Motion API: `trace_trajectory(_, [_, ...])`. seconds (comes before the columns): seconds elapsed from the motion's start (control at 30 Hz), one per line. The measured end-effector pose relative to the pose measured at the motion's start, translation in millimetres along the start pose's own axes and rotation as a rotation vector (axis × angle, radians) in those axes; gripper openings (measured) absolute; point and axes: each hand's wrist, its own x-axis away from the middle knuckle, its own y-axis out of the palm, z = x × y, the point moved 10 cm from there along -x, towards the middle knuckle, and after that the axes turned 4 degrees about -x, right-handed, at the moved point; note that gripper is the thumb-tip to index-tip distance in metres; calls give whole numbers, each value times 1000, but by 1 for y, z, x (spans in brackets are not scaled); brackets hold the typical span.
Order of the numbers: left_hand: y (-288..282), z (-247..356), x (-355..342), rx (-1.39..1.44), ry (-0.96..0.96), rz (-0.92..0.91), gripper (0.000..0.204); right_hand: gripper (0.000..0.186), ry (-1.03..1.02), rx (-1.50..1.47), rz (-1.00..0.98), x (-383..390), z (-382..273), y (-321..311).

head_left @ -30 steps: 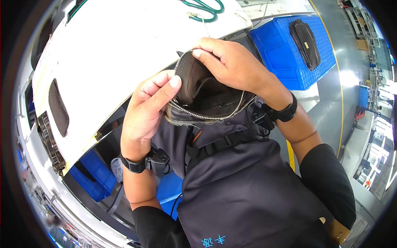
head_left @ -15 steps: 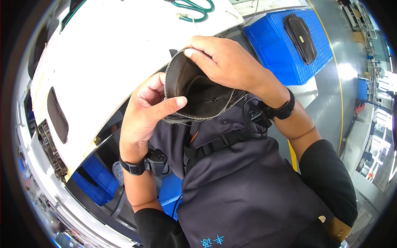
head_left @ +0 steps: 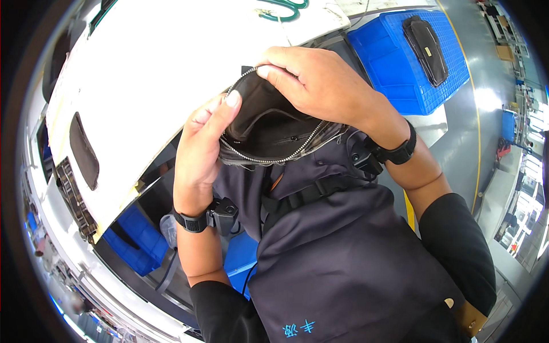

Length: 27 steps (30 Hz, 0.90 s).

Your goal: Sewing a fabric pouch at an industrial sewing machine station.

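Note:
A dark brown zippered pouch (head_left: 269, 134) is held up between both hands above my lap, its mouth spread wide. Silvery zipper teeth run round the rim, and a small inner zipper shows inside against the dark lining. My left hand (head_left: 197, 143) grips the rim at the left, thumb on top and fingers behind, partly hidden. At the upper rim my right hand (head_left: 314, 83) pinches the zipper edge between thumb and fingers. Both wrists wear black straps with small devices.
On the white worktable (head_left: 154, 63) lie green-handled scissors (head_left: 283, 11) and a flat dark piece (head_left: 84, 151). To the right, a blue crate (head_left: 380, 63) carries another dark pouch (head_left: 426, 51). Blue bins (head_left: 137, 243) sit under the table.
My left thumb has moved up along the rim, from the lower left to the upper left. The pouch's mouth has shifted slightly; my right hand keeps its pinch. The view has shifted a little.

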Motion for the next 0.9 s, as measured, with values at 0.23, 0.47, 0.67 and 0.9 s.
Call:
trace_trajectory(0.23, [-9, -3, -3, 15, -79, 124, 34, 19, 19, -1, -26, -2, 1, 2])
trace_trajectory(0.47, [-8, -9, -3, 64, -86, 54, 37, 25, 48, -13, -60, -3, 2, 7])
trace_trajectory(0.67, [-2, 12, 7, -26, 78, -77, 24, 22, 81, -51, -74, -4, 2, 2])
trace_trajectory(0.9, [-2, 29, 15, -265, 128, -140, 24, 23, 10, -130, -11, -7, -11, -6])
